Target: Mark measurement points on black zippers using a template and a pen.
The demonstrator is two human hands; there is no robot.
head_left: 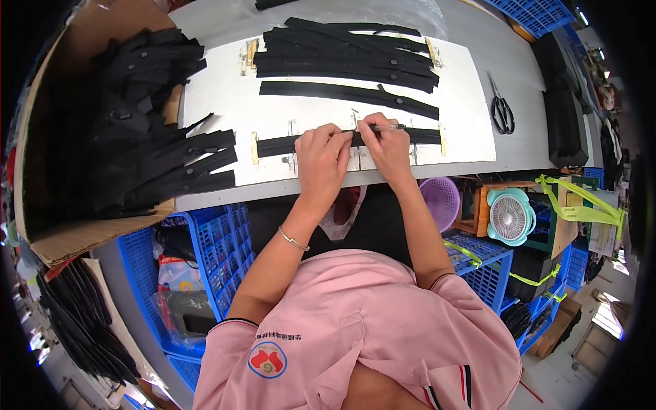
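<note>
A black zipper [273,146] lies straight across the white marked board [471,102] in front of me. My left hand [321,157] has its curled fingers on the middle of the zipper and holds it down. Right beside it, my right hand [387,149] is closed around a pen [391,127], its tip end hidden by the fingers near the zipper. Farther back, a single zipper [348,92] lies apart from a pile of black zippers [342,55]. Dark pen marks and tan tape strips [443,139] show on the board.
On the left, a cardboard box [41,137] overflows with black zippers [130,116]. Black-handled scissors [502,113] lie right of the board. Below the table edge are blue crates [225,253], a purple basket [439,203] and a small turquoise fan [511,216]. Black blocks [566,126] stand far right.
</note>
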